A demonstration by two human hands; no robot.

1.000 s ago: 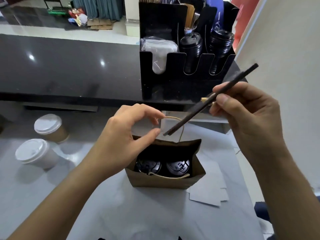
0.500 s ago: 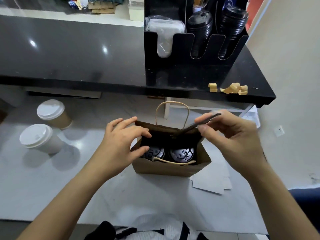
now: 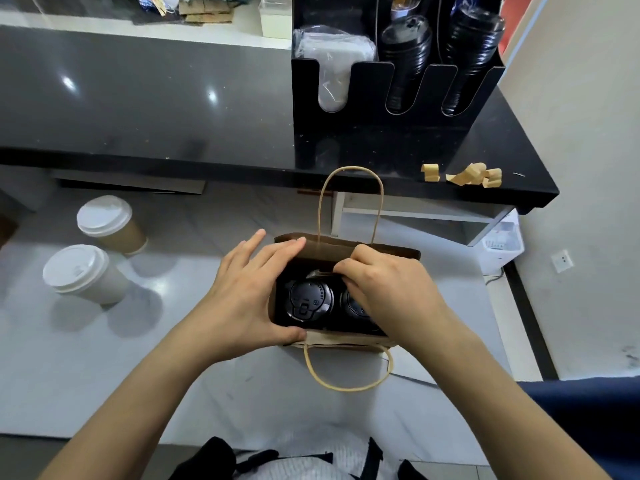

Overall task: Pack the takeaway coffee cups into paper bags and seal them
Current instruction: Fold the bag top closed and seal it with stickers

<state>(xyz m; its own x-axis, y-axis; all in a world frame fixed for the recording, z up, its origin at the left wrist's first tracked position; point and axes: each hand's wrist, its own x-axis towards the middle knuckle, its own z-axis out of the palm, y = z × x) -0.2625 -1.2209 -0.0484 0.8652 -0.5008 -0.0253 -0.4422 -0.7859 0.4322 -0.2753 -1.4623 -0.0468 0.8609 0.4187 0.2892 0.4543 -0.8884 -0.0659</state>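
Observation:
A brown paper bag (image 3: 346, 249) stands open on the white counter. Inside it are two cups with black lids, one on the left (image 3: 308, 299) and one on the right (image 3: 349, 304), the latter partly under my right hand. My left hand (image 3: 242, 299) braces the bag's left end, with straight fingers on the far rim and the thumb against the near rim. My right hand (image 3: 388, 289) is curled over the bag's mouth and pinches a thin dark straw (image 3: 316, 273). Only the straw's tip shows.
Two more cups with white lids, one brown (image 3: 110, 223) and one white (image 3: 83, 275), stand at the left. A raised black counter (image 3: 138, 109) carries a black lid organizer (image 3: 381, 133) and paper scraps (image 3: 467, 174). The bag's near handle (image 3: 346, 388) lies flat toward me.
My right hand has lowered the straw from above the bag into its mouth. My left hand has shifted from pinching the rim to bracing the bag's left end. The view has tilted down.

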